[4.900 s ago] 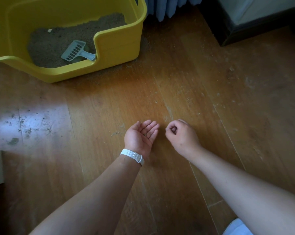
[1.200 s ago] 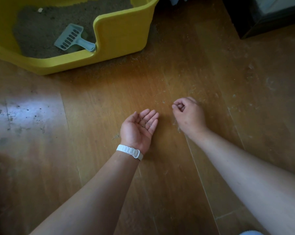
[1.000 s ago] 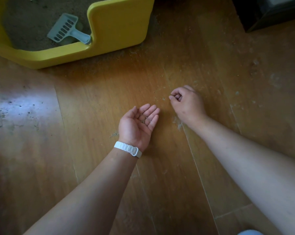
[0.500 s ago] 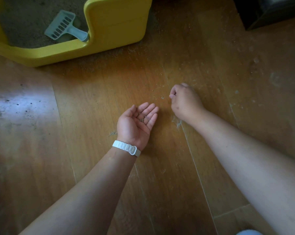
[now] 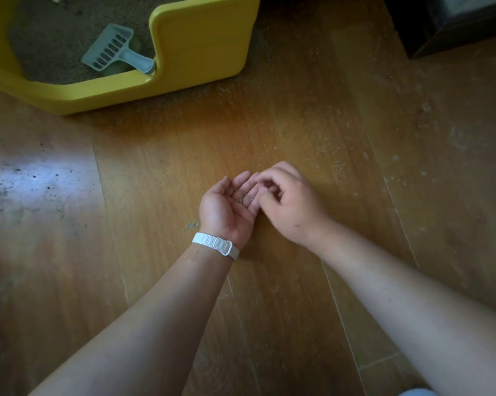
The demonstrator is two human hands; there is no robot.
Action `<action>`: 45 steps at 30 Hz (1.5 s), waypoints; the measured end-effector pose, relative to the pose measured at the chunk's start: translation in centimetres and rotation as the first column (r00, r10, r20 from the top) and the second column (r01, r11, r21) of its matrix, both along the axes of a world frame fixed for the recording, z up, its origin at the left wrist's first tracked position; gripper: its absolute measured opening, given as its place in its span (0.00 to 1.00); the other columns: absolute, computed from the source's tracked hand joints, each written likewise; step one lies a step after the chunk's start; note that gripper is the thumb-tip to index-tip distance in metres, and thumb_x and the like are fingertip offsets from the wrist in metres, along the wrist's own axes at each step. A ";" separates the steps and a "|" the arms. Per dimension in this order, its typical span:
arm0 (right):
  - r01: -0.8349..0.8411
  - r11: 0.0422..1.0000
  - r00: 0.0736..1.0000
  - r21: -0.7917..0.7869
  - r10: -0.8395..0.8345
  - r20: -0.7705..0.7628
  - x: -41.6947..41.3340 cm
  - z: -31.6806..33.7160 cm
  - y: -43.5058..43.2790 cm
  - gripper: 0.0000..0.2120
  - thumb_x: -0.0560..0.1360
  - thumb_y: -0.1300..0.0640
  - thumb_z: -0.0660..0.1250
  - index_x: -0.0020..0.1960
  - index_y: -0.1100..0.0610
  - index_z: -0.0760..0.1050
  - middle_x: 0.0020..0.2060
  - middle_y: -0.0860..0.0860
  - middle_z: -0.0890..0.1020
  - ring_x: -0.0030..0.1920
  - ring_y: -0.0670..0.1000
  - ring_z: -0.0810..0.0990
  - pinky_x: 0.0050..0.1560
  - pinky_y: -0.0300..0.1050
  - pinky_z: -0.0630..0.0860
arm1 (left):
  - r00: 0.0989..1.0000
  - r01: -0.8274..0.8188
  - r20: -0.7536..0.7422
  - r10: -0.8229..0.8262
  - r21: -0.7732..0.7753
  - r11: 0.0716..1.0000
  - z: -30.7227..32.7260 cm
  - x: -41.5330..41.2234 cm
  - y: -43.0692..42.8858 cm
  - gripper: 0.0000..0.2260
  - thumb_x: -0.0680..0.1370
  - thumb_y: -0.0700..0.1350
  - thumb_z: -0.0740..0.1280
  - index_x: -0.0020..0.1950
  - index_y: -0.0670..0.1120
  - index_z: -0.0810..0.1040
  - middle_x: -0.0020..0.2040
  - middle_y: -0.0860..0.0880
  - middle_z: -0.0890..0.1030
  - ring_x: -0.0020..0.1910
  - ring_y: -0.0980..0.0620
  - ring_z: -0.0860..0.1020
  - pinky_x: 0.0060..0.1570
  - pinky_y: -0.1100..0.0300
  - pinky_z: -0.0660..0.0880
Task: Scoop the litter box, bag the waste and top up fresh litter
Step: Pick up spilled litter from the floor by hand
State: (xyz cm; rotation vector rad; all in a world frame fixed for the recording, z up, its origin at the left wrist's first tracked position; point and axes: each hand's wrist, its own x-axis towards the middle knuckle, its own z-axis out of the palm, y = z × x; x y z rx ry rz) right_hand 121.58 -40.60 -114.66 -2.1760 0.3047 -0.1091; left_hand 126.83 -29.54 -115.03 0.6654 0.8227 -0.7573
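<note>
The yellow litter box (image 5: 201, 38) holds grey litter (image 5: 55, 32), with the pale blue scoop (image 5: 112, 48) lying on it, handle at the entry notch. Nearby the left hand (image 5: 226, 204) is palm up, loosely cupped, cradling a few grains (image 5: 242, 198); the right hand (image 5: 292, 204) curls over its fingertips, and whether it pinches anything I can't tell

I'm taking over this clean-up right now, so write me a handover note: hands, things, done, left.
Left hand: open, palm up, cupping a few loose litter grains.
Right hand: fingers curled over the left fingertips; whether it pinches a grain is hidden.
Pale blue slotted plastic scoop lies untouched on the grey litter in the yellow plastic litter box.
Done: some spilled grains gathered.
Left: more grains strewn on the wooden floor; no bag or fresh litter in view.
</note>
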 end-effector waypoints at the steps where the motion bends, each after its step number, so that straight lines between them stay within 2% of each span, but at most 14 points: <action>1: 0.055 0.996 0.998 -0.075 -0.055 0.010 -0.1 -0.2 -1.0 0.10 0.75 0.59 0.63 0.53 0.59 0.80 0.50 0.51 0.78 0.49 0.50 0.78 0.51 0.45 0.76 | 1.000 0.001 0.001 -0.001 0.006 1.000 -0.1 0.1 0.1 0.17 0.83 0.45 0.54 0.50 0.36 0.78 0.42 0.38 0.85 0.41 0.43 0.84 0.53 0.51 0.78; 3: 0.110 0.961 0.984 -0.254 -0.142 -0.109 -0.7 -1.0 -3.6 0.18 0.79 0.52 0.60 0.65 0.59 0.75 0.62 0.54 0.76 0.62 0.53 0.74 0.64 0.51 0.72 | 1.000 -0.002 0.004 0.002 0.019 1.000 -0.2 0.3 0.4 0.17 0.83 0.46 0.54 0.52 0.36 0.78 0.47 0.38 0.85 0.45 0.43 0.85 0.55 0.53 0.78; 6: -0.020 0.888 0.907 -0.458 -0.177 -0.382 -2.1 -2.2 -7.1 0.31 0.81 0.39 0.49 0.78 0.55 0.56 0.77 0.51 0.58 0.77 0.53 0.55 0.76 0.53 0.54 | 1.000 -0.013 0.009 0.013 0.021 1.000 -0.2 0.4 0.7 0.17 0.83 0.46 0.54 0.54 0.36 0.78 0.50 0.38 0.85 0.48 0.43 0.84 0.55 0.53 0.78; 9: -0.216 0.806 0.853 -0.551 -0.119 -0.509 -2.8 -3.2 -7.9 0.36 0.79 0.33 0.40 0.80 0.54 0.43 0.79 0.49 0.43 0.78 0.50 0.41 0.77 0.53 0.41 | 1.000 -0.020 0.006 0.020 0.030 0.999 -0.2 0.3 0.8 0.17 0.83 0.46 0.54 0.55 0.36 0.78 0.50 0.38 0.85 0.49 0.43 0.84 0.56 0.52 0.78; 11: -0.287 0.779 0.838 -0.558 -0.078 -0.540 -2.5 -3.3 -7.1 0.37 0.78 0.33 0.37 0.79 0.54 0.39 0.79 0.49 0.39 0.78 0.49 0.37 0.77 0.54 0.37 | 1.000 -0.018 0.005 0.018 0.040 0.999 -0.2 0.2 0.7 0.17 0.83 0.46 0.54 0.55 0.36 0.78 0.49 0.38 0.85 0.49 0.43 0.84 0.57 0.53 0.78; 16: -0.447 0.742 0.828 -0.499 0.133 -0.544 -1.4 -2.9 -3.6 0.36 0.78 0.33 0.39 0.79 0.53 0.41 0.79 0.48 0.40 0.78 0.48 0.37 0.76 0.55 0.35 | 1.000 -0.010 0.008 0.010 0.030 0.999 0.1 0.2 0.8 0.17 0.83 0.46 0.54 0.55 0.36 0.78 0.50 0.38 0.84 0.49 0.43 0.84 0.57 0.53 0.78; 19: -0.505 0.727 0.830 -0.465 0.263 -0.491 -0.1 -2.5 -3.0 0.35 0.79 0.34 0.42 0.80 0.53 0.43 0.79 0.48 0.43 0.78 0.47 0.40 0.77 0.54 0.37 | 1.000 -0.022 0.011 0.022 0.015 1.000 0.5 0.5 1.0 0.17 0.83 0.46 0.54 0.55 0.36 0.78 0.51 0.38 0.84 0.50 0.42 0.84 0.56 0.53 0.78; 23: -0.484 0.744 0.849 -0.461 0.271 -0.454 3.3 -2.4 -4.5 0.32 0.81 0.38 0.45 0.80 0.52 0.42 0.79 0.47 0.43 0.78 0.47 0.40 0.77 0.54 0.40 | 0.998 -0.050 0.026 0.049 0.022 0.999 0.8 1.1 1.8 0.17 0.83 0.46 0.54 0.55 0.36 0.78 0.50 0.38 0.84 0.49 0.43 0.85 0.55 0.54 0.78; 25: -0.493 0.729 0.844 -0.475 0.267 -0.466 5.3 -2.3 -5.5 0.33 0.81 0.37 0.44 0.80 0.52 0.41 0.79 0.48 0.42 0.78 0.48 0.40 0.77 0.53 0.41 | 0.998 -0.062 0.029 0.061 0.028 0.998 1.0 1.3 2.2 0.17 0.83 0.46 0.54 0.55 0.36 0.78 0.51 0.38 0.84 0.49 0.43 0.84 0.55 0.53 0.78; 30: -0.634 0.619 0.758 -0.463 0.379 -0.531 6.8 -2.5 -5.6 0.36 0.79 0.34 0.44 0.80 0.52 0.40 0.79 0.48 0.40 0.78 0.48 0.39 0.78 0.50 0.41 | 0.996 -0.088 0.032 0.086 0.038 0.995 1.2 1.2 3.1 0.17 0.83 0.46 0.54 0.56 0.36 0.78 0.52 0.38 0.84 0.51 0.43 0.84 0.55 0.53 0.78; 37: -0.616 0.616 0.781 -0.491 0.396 -0.484 2.3 -2.8 -4.2 0.35 0.81 0.38 0.49 0.80 0.56 0.45 0.79 0.51 0.43 0.79 0.50 0.41 0.76 0.46 0.39 | 0.997 -0.073 0.034 0.072 0.027 0.997 1.4 0.5 3.1 0.17 0.83 0.46 0.54 0.55 0.36 0.78 0.52 0.38 0.84 0.52 0.42 0.84 0.55 0.53 0.78; 40: -0.607 0.651 0.788 -0.455 0.422 -0.448 1.0 -2.6 -4.2 0.33 0.81 0.40 0.51 0.79 0.58 0.50 0.79 0.53 0.49 0.79 0.51 0.46 0.77 0.46 0.43 | 0.997 -0.063 0.034 0.062 0.030 0.998 1.4 0.4 2.8 0.17 0.83 0.46 0.54 0.54 0.37 0.78 0.51 0.38 0.84 0.52 0.43 0.84 0.55 0.53 0.78; 43: -0.466 0.757 0.867 -0.457 0.288 -0.407 1.1 -2.3 -4.9 0.32 0.82 0.42 0.50 0.79 0.58 0.50 0.79 0.54 0.50 0.79 0.52 0.47 0.78 0.50 0.45 | 0.998 -0.056 0.043 0.054 0.034 0.998 1.6 0.2 2.8 0.17 0.83 0.46 0.54 0.54 0.36 0.78 0.51 0.38 0.84 0.51 0.42 0.84 0.54 0.54 0.79; 45: -0.424 0.765 0.873 -0.484 0.203 -0.443 1.7 -2.4 -5.4 0.33 0.81 0.40 0.48 0.79 0.58 0.46 0.79 0.54 0.46 0.79 0.52 0.44 0.77 0.48 0.41 | 0.998 -0.056 0.040 0.054 0.040 0.998 1.7 0.0 3.0 0.17 0.84 0.45 0.54 0.55 0.36 0.78 0.51 0.38 0.84 0.51 0.42 0.84 0.54 0.53 0.79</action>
